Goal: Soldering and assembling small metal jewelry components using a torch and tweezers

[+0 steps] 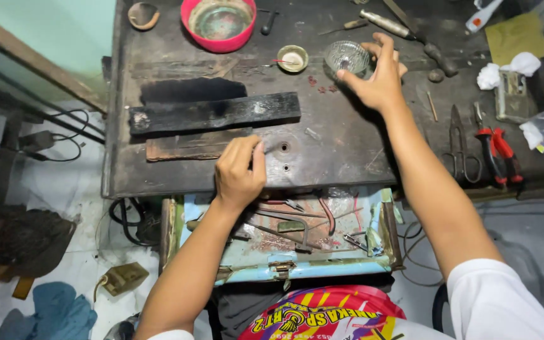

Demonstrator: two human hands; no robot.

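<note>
Round red plastic bowl; charred black wooden plank; grey metal scissors; red-handled pliers; open pale-blue metal drawer holding small tools.

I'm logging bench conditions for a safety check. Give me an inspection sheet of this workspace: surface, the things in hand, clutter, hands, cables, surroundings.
Surface: dark, worn, scorched bench with small holes.
Things in hand: small glass bowl under the right fingers; charred wooden strip beyond the left hand.
Clutter: red bowl, small tin dish, scissors, red-handled pliers, white rags, open drawer of tools.
Hands: left hand fisted, resting on the bench edge; right hand gripping the glass bowl.
Cables: black cables at left; more under the bench.
Surroundings: pale floor with a blue cloth; green wall.
</note>
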